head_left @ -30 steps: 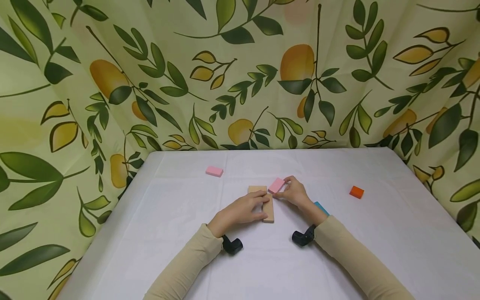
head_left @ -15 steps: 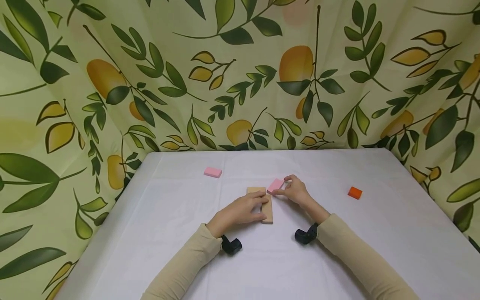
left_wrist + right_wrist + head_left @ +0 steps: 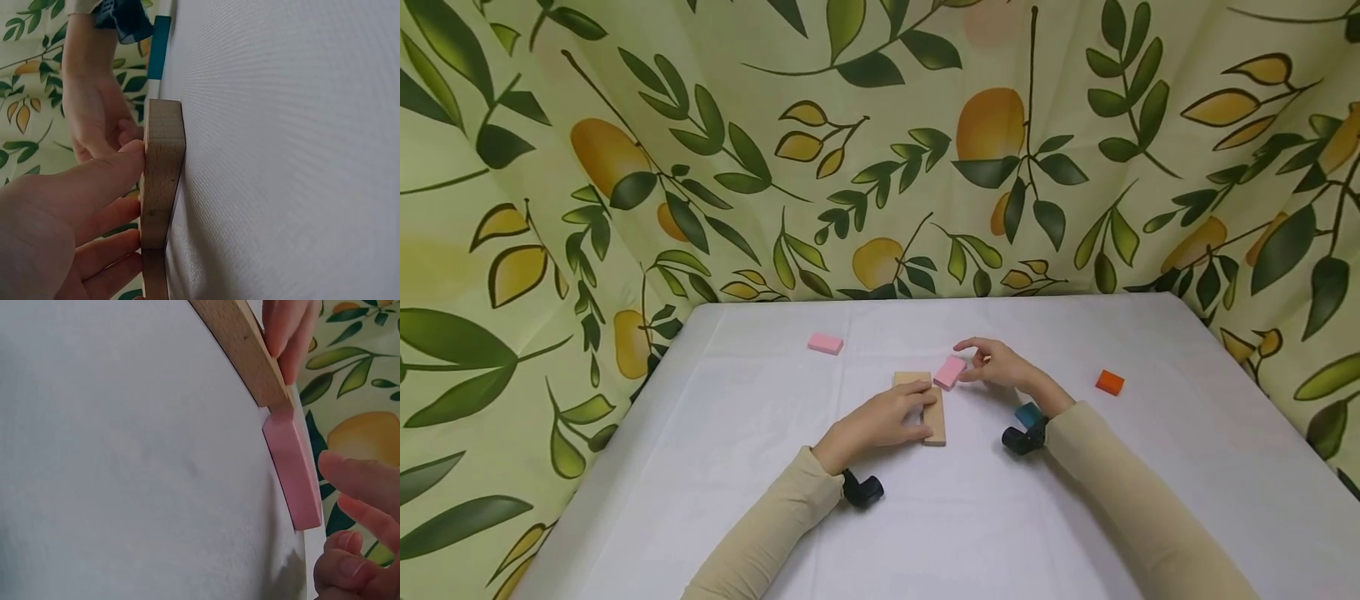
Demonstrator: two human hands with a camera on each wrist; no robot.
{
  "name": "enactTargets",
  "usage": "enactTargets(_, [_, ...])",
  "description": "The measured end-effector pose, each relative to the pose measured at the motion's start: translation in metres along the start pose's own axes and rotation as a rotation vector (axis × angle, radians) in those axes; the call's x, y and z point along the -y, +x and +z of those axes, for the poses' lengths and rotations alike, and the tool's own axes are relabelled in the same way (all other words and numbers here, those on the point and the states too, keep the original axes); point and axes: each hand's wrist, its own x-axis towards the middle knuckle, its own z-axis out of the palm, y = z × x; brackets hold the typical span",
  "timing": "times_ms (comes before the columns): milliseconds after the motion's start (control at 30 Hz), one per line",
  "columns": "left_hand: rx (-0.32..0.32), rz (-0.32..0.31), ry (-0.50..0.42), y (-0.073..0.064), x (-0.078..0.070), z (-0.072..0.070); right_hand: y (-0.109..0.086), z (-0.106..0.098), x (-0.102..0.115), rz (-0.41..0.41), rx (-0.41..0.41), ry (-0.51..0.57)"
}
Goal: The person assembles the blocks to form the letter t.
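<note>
On the white tabletop (image 3: 865, 550), below the person's forward view, two plain wooden pieces form a corner: the crosswise wooden block (image 3: 908, 378) lies at the far end, the lengthwise wooden block (image 3: 936, 427) runs from it toward the person, both flat. Left hand (image 3: 880, 417) rests over this pair; the left wrist view shows the thumb and fingertips set along the upper face, fingers extended and steadying from above rather than wrapped around. The near pink block (image 3: 950, 372) lies flat and slanted by the far right end of the corner, one end close against the wood — actual contact uncertain. Right hand (image 3: 1003, 365) is just to the right of that pink piece, index finger and thumb spread apart, nothing gripped; the right wrist view puts one fingertip beside the block's upper edge, and whether it touches cannot be told. Teal block (image 3: 1027, 414) lies under the right wrist region, partly covered by the black wrist device (image 3: 1024, 438). Orange block (image 3: 1110, 382) sits well apart toward the right side; the far pink block (image 3: 825, 343) lies to the left, nearer the back edge. Both forearms enter from the near side in beige sleeves (image 3: 767, 533); the left wrist carries a similar dark device (image 3: 862, 491). Behind the table — a pale curtain (image 3: 745, 50) printed with leaves and orange fruit.
</note>
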Motion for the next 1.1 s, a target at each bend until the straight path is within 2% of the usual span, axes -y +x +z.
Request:
enactTargets(200, [-0.008, 0.006, -0.003, 0.002, 0.001, 0.0, 0.004, -0.014, 0.0, -0.036, 0.11, -0.048])
enactTargets(600, [-0.009, 0.01, -0.009, 0.001, 0.0, -0.001, 0.021, -0.016, -0.001, -0.066, 0.205, -0.06])
enactTargets(867, [-0.005, 0.014, -0.02, 0.001, -0.001, -0.001, 0.022, -0.016, -0.004, -0.009, 0.219, -0.068])
enactTargets(1100, [-0.019, 0.027, -0.035, 0.0, 0.0, 0.0, 0.024, -0.014, -0.006, -0.045, 0.226, -0.086])
